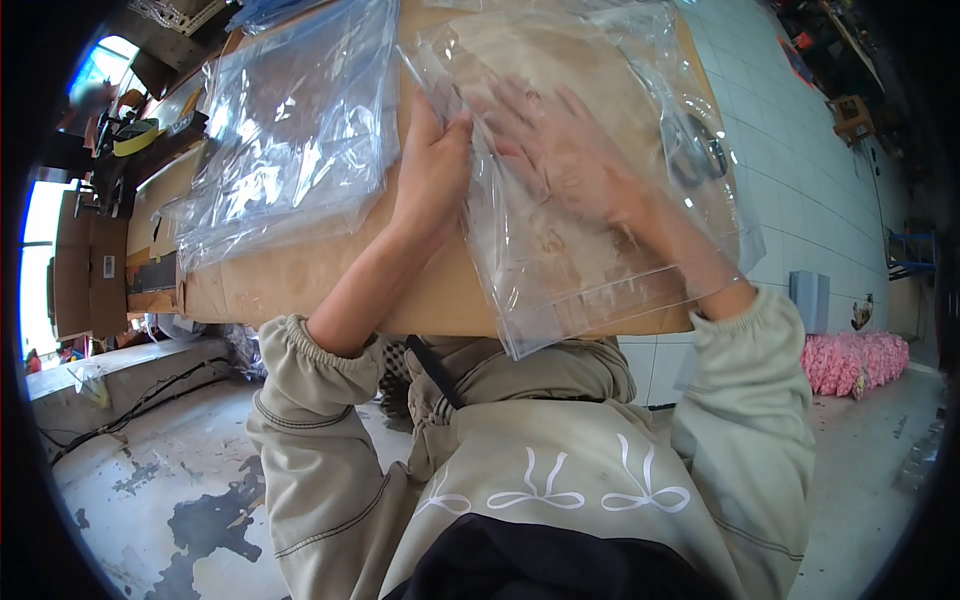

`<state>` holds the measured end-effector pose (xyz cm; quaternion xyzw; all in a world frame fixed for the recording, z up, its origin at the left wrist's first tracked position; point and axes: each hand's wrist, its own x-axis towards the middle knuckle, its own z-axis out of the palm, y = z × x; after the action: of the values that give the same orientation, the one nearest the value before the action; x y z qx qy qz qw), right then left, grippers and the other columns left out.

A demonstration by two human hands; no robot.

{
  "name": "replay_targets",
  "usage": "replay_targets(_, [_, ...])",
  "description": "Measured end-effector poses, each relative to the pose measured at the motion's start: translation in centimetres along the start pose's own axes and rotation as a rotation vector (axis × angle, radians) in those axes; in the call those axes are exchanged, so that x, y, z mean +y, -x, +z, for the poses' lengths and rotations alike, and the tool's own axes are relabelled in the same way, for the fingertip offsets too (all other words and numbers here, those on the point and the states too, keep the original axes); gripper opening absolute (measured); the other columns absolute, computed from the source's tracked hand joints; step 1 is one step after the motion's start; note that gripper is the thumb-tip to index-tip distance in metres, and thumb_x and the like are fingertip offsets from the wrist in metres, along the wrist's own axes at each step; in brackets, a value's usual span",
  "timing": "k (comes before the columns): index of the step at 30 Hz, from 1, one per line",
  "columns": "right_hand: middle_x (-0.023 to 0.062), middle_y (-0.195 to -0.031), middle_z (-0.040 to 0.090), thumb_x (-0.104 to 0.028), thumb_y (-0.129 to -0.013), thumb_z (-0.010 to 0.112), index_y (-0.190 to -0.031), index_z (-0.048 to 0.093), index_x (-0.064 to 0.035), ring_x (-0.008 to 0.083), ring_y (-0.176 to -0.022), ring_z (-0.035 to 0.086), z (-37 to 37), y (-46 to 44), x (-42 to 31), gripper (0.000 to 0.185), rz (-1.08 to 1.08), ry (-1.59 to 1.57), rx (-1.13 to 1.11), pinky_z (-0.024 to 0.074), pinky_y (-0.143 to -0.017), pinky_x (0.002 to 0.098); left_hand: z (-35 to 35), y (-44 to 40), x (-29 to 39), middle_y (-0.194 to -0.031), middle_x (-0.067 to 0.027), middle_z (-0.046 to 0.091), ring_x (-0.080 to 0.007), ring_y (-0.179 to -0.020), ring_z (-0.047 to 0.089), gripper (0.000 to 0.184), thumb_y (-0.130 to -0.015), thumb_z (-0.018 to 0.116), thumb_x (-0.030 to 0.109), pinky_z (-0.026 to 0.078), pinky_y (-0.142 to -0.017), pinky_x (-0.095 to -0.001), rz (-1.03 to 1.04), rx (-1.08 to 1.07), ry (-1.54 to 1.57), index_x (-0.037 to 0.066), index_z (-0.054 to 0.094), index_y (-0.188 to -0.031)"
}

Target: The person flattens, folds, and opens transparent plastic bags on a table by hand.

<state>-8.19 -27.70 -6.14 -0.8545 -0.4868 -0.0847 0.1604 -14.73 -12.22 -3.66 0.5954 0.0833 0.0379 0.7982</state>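
My left hand [435,170] pinches the left edge of a clear plastic bag [560,290], its thumb pointing up along that edge. Beneath the upper layer of the film lies my right hand [565,150], fingers spread and slightly blurred; the plastic reaches down over the forearm. Whether this hand is inside the bag or only under a sheet of it, I cannot tell fully. To its right, a pair of scissors [695,150] shows through the plastic. On the left rests a stack of flat clear plastic bags [290,130], wrinkled and shiny.
Cardboard [260,290] covers the work table. Farther left are a yellow tape roll [136,137] and a cardboard box [90,265]. A pink bundle [855,365] lies on the floor at right, near a grey box [808,300]. A wooden stool [852,115] stands beyond.
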Motion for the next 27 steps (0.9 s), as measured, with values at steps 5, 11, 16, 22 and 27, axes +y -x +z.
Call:
replay_targets(5, [0.0252, -0.145, 0.032, -0.034, -0.086, 0.058, -0.127, 0.050, -0.0005, 0.0314, -0.135, 0.031, -7.7, 8.5, -7.2, 0.054, 0.040, 0.098, -0.268, 0.0217, -0.111, 0.0457, 0.2, 0.1, 0.1, -0.132, -0.0139, 0.045, -0.0218, -0.116, 0.051, 0.059, -0.091, 0.046, -0.006, 0.045, -0.099, -0.0341, 0.026, 0.090, 0.106, 0.003, 0.019, -0.143])
replay_targets(11, [0.0212, -0.126, 0.051, -0.041, -0.079, 0.066, -0.118, 0.054, 0.0047, 0.0331, -0.107, 0.056, -15.5, 8.7, -11.9, 0.062, -0.012, -0.429, -0.592, 0.0447, -0.091, 0.0411, 0.1, 0.2, 0.1, -0.140, -0.0141, 0.038, -0.0219, -0.123, 0.046, 0.066, -0.090, 0.049, -0.006, 0.042, -0.101, -0.0345, 0.052, 0.103, 0.066, 0.002, 0.015, -0.146])
replay_targets(16, [0.0197, -0.143, 0.035, -0.054, -0.078, 0.062, -0.137, 0.042, -0.0090, 0.0354, -0.129, 0.038, -7.5, 3.3, -11.0, 0.077, 0.096, -0.146, 0.025, 0.0321, -0.100, 0.0562, -1.4, 0.2, -0.9, -0.146, -0.0153, 0.030, -0.0230, -0.128, 0.041, 0.068, -0.091, 0.045, -0.005, 0.040, -0.104, -0.0329, 0.187, 0.063, -0.327, 0.003, 0.009, -0.147])
replay_targets(22, [0.0144, -0.154, 0.017, -0.055, -0.074, 0.061, -0.146, 0.030, -0.0193, 0.0357, -0.142, 0.012, -3.9, 4.6, -10.6, 0.086, 0.205, -0.067, -0.199, 0.0105, -0.098, 0.0747, 0.0, 0.8, 1.8, -0.150, -0.0152, 0.023, -0.0233, -0.139, 0.025, 0.055, -0.099, 0.033, 0.005, 0.029, -0.113, -0.0361, -0.030, 0.110, 0.195, 0.006, 0.009, -0.148])
replay_targets(27, [0.0136, -0.154, 0.016, -0.049, -0.074, 0.059, -0.145, 0.033, -0.0236, 0.0384, -0.142, 0.011, -4.1, 5.7, -10.7, 0.080, 0.217, -0.068, -0.241, 0.0060, -0.098, 0.0760, 0.1, 0.7, 2.0, -0.150, -0.0138, 0.024, -0.0227, -0.139, 0.025, 0.050, -0.102, 0.026, 0.015, 0.029, -0.113, -0.0357, -0.072, 0.112, 0.284, 0.009, 0.009, -0.149])
